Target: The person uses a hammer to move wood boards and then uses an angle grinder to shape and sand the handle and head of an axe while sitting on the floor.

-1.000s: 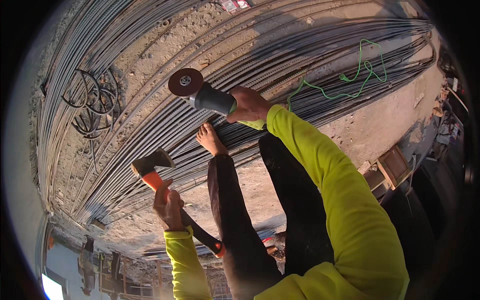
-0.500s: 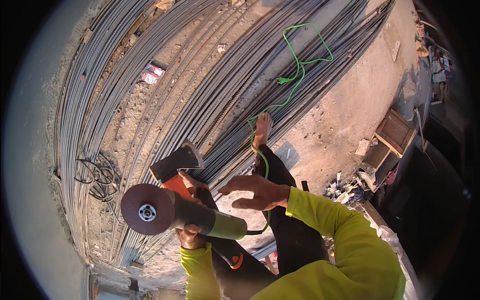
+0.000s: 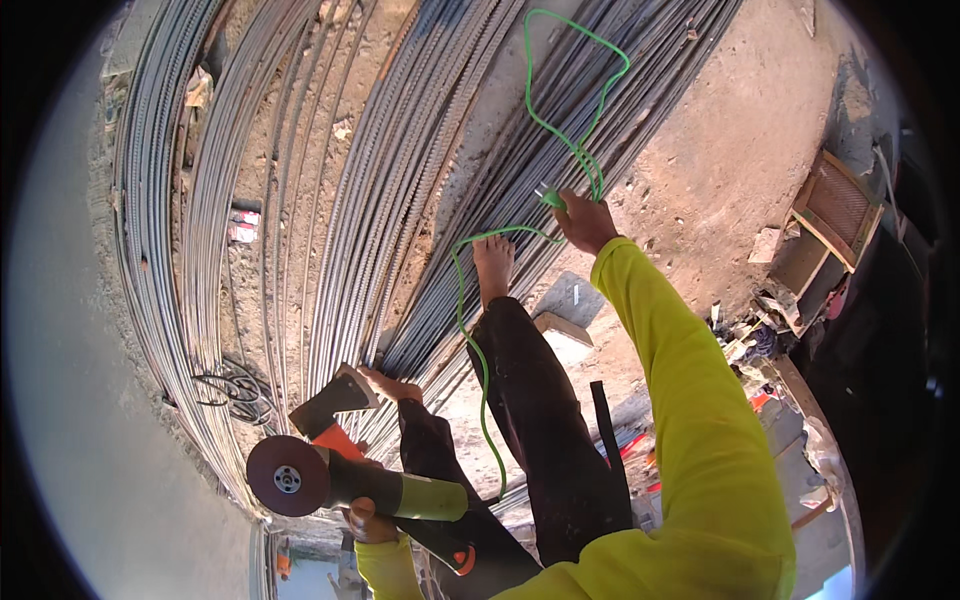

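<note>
My left hand (image 3: 365, 520) holds an angle grinder (image 3: 430, 496) with a brown disc, together with an axe (image 3: 332, 402) with a black head and orange-black handle; most of its fingers are hidden behind the tools. Ahead, my right hand (image 3: 585, 222) grips the green plug (image 3: 554, 198) of a power cord (image 3: 485, 385), its metal prongs showing. The cord loops over bundled steel bars and runs down past my bare right foot (image 3: 494, 262) toward the grinder's rear end. My other bare foot (image 3: 385, 385) rests behind the axe head.
Bundles of steel bars (image 3: 360, 200) cover the left and middle floor, with coiled dark rods (image 3: 235, 400) at lower left. A grey wall or slab (image 3: 90, 350) lies far left. At right are a wooden box (image 3: 835, 200), scattered debris (image 3: 760, 340) and a block (image 3: 565, 338).
The grinder passed from my right hand to my left, alongside the axe. My right hand then moved up and forward and took hold of the plug. The view has turned rightward.
</note>
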Tool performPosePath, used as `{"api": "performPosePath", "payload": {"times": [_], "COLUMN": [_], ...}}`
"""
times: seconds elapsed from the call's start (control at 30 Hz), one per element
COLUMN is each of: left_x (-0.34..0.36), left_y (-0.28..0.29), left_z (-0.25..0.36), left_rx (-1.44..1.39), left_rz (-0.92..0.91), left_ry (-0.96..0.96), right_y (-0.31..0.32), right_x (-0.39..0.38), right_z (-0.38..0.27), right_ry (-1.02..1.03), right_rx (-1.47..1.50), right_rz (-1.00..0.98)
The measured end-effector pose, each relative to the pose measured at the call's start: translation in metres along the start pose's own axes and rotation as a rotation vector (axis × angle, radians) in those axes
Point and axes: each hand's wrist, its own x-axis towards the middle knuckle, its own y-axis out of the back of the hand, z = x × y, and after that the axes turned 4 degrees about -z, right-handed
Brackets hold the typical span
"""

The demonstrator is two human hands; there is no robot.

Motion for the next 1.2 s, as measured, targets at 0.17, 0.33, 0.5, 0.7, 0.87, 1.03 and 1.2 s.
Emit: {"api": "performPosePath", "payload": {"times": [0.17,0.33,0.5,0.7,0.87,1.03,1.2], "left_x": [-0.077,-0.112,-0.16,-0.144,-0.156,-0.145,-0.129], "left_y": [-0.067,-0.148,-0.272,-0.35,-0.462,-0.571,-0.708], "left_z": [0.074,0.167,0.278,0.379,0.447,0.498,0.492], "left_rx": [0.073,-0.1,-0.007,0.109,0.046,-0.016,0.001], "left_rz": [-0.125,-0.341,-0.539,-0.649,-0.687,-0.914,-0.933], "left_ry": [-0.097,-0.402,-0.643,-0.814,-0.881,-0.649,-0.665], "right_y": [0.071,0.154,0.22,0.34,0.381,0.417,0.409], "right_x": [-0.315,-0.459,-0.487,-0.449,-0.444,-0.428,-0.394], "right_z": [0.015,0.038,0.051,0.04,0.005,-0.013,0.033], "right_ry": [-0.445,-0.481,-0.813,-0.837,-0.911,-0.998,-1.044], "right_rx": [0.386,0.466,0.521,0.841,0.583,0.721,0.943], "right_rz": [-0.316,-0.289,0.013,0.586,0.763,0.742,0.585]}}
